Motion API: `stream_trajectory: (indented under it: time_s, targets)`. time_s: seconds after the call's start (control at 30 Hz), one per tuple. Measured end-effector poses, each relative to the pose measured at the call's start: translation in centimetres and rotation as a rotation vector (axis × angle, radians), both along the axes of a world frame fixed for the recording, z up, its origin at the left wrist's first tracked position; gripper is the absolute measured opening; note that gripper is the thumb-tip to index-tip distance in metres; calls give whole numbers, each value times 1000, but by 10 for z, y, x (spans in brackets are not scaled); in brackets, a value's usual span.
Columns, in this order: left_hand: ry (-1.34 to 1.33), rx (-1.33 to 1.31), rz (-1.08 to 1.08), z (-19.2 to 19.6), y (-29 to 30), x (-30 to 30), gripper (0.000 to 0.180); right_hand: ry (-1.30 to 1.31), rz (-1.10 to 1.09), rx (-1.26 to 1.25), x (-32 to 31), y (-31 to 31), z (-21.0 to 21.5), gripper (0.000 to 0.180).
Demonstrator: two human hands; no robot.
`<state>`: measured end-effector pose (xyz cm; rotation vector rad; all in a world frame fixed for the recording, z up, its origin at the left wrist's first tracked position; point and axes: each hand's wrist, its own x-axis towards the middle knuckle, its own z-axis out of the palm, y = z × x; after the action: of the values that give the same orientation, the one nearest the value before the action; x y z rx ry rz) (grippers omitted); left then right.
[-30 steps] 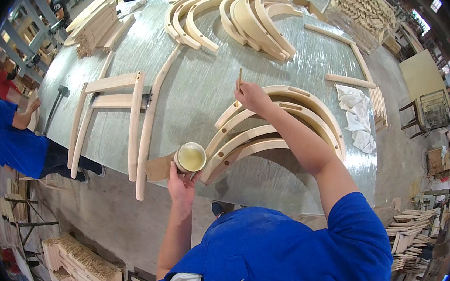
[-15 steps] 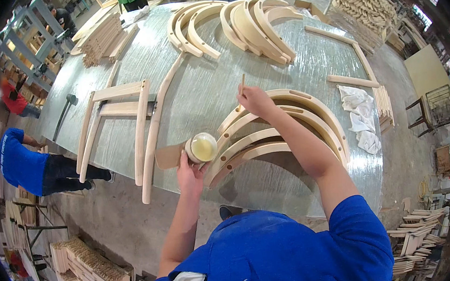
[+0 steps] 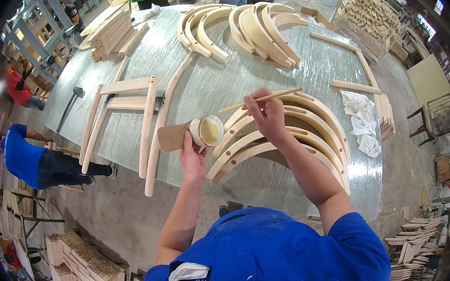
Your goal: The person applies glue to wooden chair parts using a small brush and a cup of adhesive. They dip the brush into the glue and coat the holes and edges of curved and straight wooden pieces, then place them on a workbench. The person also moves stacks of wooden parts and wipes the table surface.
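My left hand [image 3: 191,157] is closed around a cup [image 3: 211,131] with pale yellowish liquid in it; a flat brown paddle-like piece [image 3: 173,138] sticks out from the cup's left side. Between the fingers of my right hand [image 3: 267,116] is a thin wooden stick [image 3: 280,94], held nearly level, its left end just above and right of the cup. Under and beside my right forearm lie several curved wooden pieces [image 3: 256,152], nested side by side, with holes and slots along their edges.
More curved pieces [image 3: 263,34] lie on the far side of the film-covered table [image 3: 114,116]. Left stands a wooden frame [image 3: 148,126], with a mallet [image 3: 70,104] beyond it. White cloths [image 3: 360,116] and an angled frame [image 3: 361,65] are at the right. A person in blue [image 3: 23,154] bends at the left.
My right hand has turned and come back toward the cup, swinging the stick from upright to nearly level. The cup in my left hand has moved slightly up and right.
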<state>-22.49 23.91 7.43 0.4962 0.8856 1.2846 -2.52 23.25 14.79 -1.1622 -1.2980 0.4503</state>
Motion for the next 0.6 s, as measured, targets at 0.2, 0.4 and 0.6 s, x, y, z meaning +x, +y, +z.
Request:
stream_trajectory:
  time_s: [0.2, 0.4, 0.6]
  targets:
    - [-32, 79, -58, 4, -4, 3, 36, 62, 189, -319, -8, 2, -34, 15]
    - [-78, 65, -43, 9, -4, 1, 35, 772, 306, -360, 3, 0, -41, 12]
    - [-123, 8, -35, 1, 5, 4, 36, 1076, 370, -411, 2, 0, -59, 8]
